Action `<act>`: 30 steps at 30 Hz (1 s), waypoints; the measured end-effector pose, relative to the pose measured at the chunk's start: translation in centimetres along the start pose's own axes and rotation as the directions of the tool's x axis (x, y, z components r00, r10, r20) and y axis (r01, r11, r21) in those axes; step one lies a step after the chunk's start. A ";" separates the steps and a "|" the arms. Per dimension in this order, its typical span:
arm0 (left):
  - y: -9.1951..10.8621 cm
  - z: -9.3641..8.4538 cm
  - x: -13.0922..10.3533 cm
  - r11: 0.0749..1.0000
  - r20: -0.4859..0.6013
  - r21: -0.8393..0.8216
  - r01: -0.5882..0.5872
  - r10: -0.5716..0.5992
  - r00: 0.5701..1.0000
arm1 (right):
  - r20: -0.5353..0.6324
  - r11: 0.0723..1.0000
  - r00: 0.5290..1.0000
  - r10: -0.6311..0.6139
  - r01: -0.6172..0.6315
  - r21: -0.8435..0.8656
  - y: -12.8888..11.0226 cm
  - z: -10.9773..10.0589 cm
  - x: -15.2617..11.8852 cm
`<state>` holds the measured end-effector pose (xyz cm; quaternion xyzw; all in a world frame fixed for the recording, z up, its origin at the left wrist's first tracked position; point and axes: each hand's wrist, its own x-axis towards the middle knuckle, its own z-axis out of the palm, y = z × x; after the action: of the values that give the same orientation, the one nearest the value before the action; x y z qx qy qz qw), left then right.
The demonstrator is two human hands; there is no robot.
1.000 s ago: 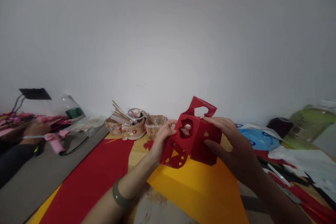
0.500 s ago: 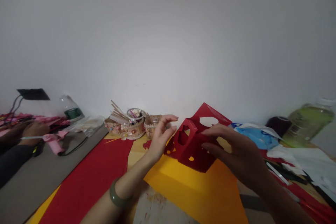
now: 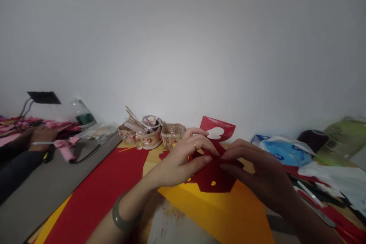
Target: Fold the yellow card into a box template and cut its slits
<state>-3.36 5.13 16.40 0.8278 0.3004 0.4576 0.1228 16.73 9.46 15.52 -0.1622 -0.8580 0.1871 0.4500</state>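
Observation:
A folded red paper piece (image 3: pixel 219 177) with cut-out shapes is held up over a yellow sheet (image 3: pixel 246 213). One flap with a larger opening stands up at its back. My left hand (image 3: pixel 185 156), with a ring and a green bangle at the wrist, has its thumb and fingers closed on the left part of the red paper. My right hand (image 3: pixel 254 167) pinches the paper's right side between thumb and fingers. The part of the paper behind my left fingers is hidden.
Decorated baskets (image 3: pixel 148 140) with sticks stand by the wall. Red sheets (image 3: pixel 105 183) and a grey mat (image 3: pixel 57 190) lie left, where another person's hands (image 3: pixel 42 137) are near a pink glue gun (image 3: pixel 65 149). Right are a blue packet (image 3: pixel 288 152), scissors (image 3: pixel 317 211) and a green bottle (image 3: pixel 343 143).
My left hand has moved right and closed on the red paper, which has turned so its back flap stands more upright. The view has shifted slightly.

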 end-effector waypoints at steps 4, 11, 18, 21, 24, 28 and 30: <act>0.3 -0.3 0.2 0.999 0.046 -0.030 -0.034 0.035 0.998 | 0.015 1.000 1.000 0.005 -0.005 0.027 0.0 0.0 -0.1; 0.6 -0.5 0.4 0.998 0.119 -0.061 -0.028 0.036 0.992 | 0.055 0.998 0.997 -0.055 0.054 0.018 0.1 0.2 -0.2; 0.2 -0.4 0.0 0.997 0.122 -0.045 0.065 -0.059 0.991 | 0.073 0.995 0.993 -0.094 0.091 0.043 0.2 0.5 -0.1; 0.3 -0.4 -0.1 0.997 0.129 -0.002 0.082 -0.081 0.988 | 0.110 0.992 0.987 -0.121 0.118 0.038 0.5 0.4 -0.2; 0.6 -0.5 0.0 0.994 0.146 0.017 0.105 -0.107 0.983 | 0.139 0.992 0.983 -0.120 0.114 0.052 0.7 0.3 -0.3; 0.7 -0.7 0.0 0.990 0.188 0.044 0.136 -0.142 0.972 | 0.177 0.987 0.975 -0.136 0.118 0.106 0.9 0.3 -0.5; 0.7 -0.7 0.0 0.988 0.201 0.064 0.140 -0.151 0.968 | 0.184 0.987 0.973 -0.140 0.122 0.106 0.9 0.3 -0.5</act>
<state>-3.69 4.49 17.13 0.8492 0.3573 0.3517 0.1658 16.82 9.95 14.62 -0.0652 -0.8962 0.2120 0.3842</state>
